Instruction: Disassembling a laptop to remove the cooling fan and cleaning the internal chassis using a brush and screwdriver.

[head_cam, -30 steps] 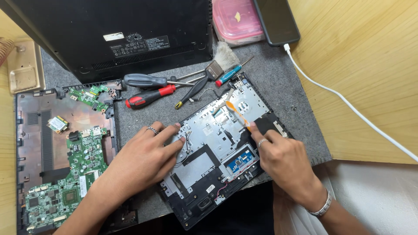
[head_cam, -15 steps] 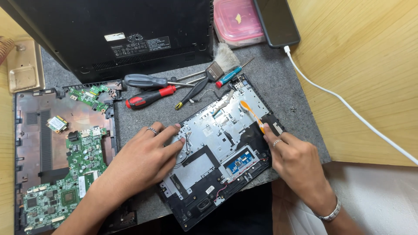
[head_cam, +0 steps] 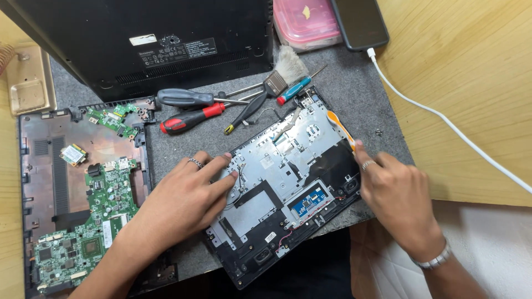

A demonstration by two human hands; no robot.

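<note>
Right hand [head_cam: 400, 195] fingers pinch one orange tool [head_cam: 339, 127]; left hand [head_cam: 185, 198] (flat, fingers spread) presses one palmrest [head_cam: 288, 182].

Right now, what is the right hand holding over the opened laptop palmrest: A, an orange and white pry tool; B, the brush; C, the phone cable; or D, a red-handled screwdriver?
A: the right hand grips an orange and white pry tool at the edge of the laptop palmrest, while the red-handled screwdriver and brush lie untouched on the mat.
</note>
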